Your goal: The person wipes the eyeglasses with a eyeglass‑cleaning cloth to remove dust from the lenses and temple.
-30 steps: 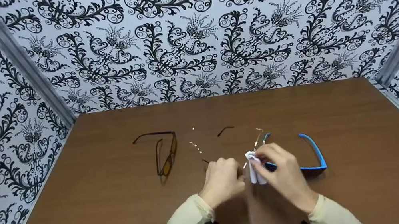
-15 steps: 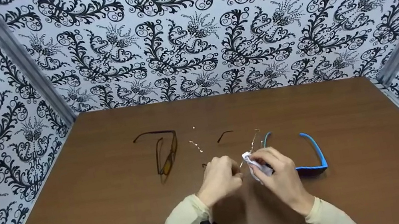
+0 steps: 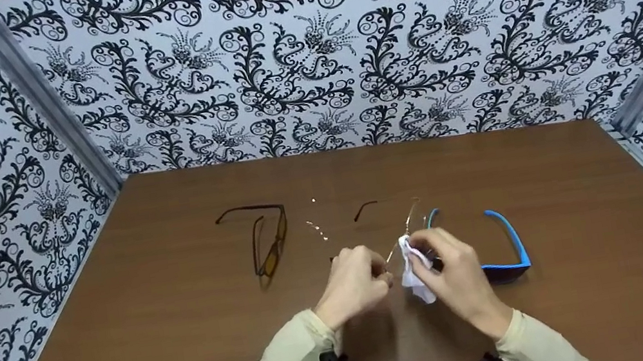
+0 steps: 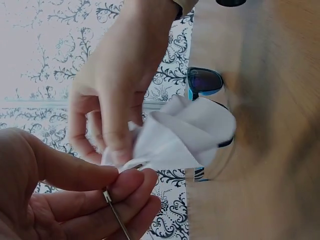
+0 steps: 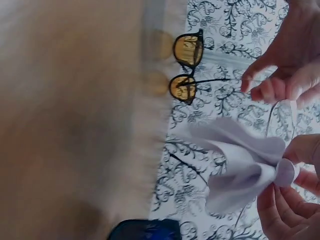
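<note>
Wire-framed eyeglasses [image 3: 411, 218] with thin gold metal and dark temple tips are held up between both hands. My left hand [image 3: 355, 286] pinches the frame near a hinge; in the left wrist view a slim temple [image 4: 118, 218] runs down across its fingers. With thumb and fingers my right hand [image 3: 459, 278] pinches a white cloth [image 3: 416, 279] folded over the frame. The cloth's loose end hangs below the fingertips, and in the right wrist view the cloth [image 5: 245, 165] hides part of the glasses.
Left on the brown table [image 3: 177, 335] lie black-framed glasses [image 3: 284, 222] with amber lenses. Blue-and-black sunglasses [image 3: 515, 243] lie just beyond my right hand, partly covered by it. Patterned walls [image 3: 302, 66] enclose the table's back and sides.
The cloth has shifted and refolded in the right hand, its loose end now hanging lower. The right hand has moved slightly along the frame; the left keeps its grip.
</note>
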The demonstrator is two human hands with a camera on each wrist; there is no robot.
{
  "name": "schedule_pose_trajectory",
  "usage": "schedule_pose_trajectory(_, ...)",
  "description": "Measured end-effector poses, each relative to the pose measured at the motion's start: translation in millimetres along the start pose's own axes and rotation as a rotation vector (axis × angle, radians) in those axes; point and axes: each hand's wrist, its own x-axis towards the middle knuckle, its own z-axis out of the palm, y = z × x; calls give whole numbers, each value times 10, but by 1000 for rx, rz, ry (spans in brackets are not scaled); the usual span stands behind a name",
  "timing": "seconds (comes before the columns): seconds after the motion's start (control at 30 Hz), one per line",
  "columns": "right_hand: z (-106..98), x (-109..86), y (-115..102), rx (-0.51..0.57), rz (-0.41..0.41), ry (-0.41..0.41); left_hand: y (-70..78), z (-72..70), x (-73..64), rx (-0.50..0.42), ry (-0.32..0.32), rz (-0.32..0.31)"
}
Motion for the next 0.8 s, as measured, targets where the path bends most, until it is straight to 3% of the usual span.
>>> schedule_pose_trajectory(0.23, 11, -20, -102, 93, -111, -103, -3, -5, 0, -27, 33, -15)
schedule_pose_trajectory(0.4, -50, -2, 23, 37, -44, -48, 2, -34, -1, -3, 13, -13)
schedule_pose_trajectory(0.53, -74, 63, 30, 31, -25, -38, 18, -39, 12, 20, 0, 24)
schedule_pose_trajectory(0.7, -90, 37, -48, 106, -124, -176, 9, -44, 15, -19, 1, 7)
schedule_pose_trajectory(0.8, -138, 25, -27, 124, -143, -261, 3, -58, 8, -16, -2, 4)
